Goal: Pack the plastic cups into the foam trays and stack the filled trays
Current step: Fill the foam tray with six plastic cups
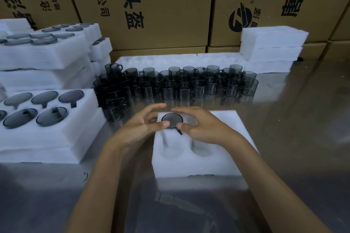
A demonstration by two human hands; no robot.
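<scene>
- Both hands are on one cup: the left hand (145, 121) has its thumb on the near rim and its fingers arched over the far side, and the right hand (198, 125) mirrors it with thumb on the rim and fingers curled round the back. So both are gripping the same cup, not resting flat.
- The cup (172, 118) is smoky grey see-through plastic, sitting mouth-up in the far-left pocket of the foam tray (198, 164) right in front. Its little handle pokes out toward the camera into a slot in the foam.
- I'd guess it weighs next to nothing and is fairly stiff but thin-walled, so squeezing the sides hard could flex or crack it. Pushing evenly on the rim looks like the safe way in.
- The plastic looks glossy and probably slippery. The foam is soft and looks like it grips a bit, so line the handle up with its slot first.
- That tray has at least two more empty pockets nearer the camera.
- Beyond it, a big bunch of loose cups (189, 83) stands on the shiny table (303, 119).
- Off to the left are filled trays (56, 130) already stacked, with empty foam (272, 43) at the back right and cardboard boxes (151, 5) behind.
</scene>
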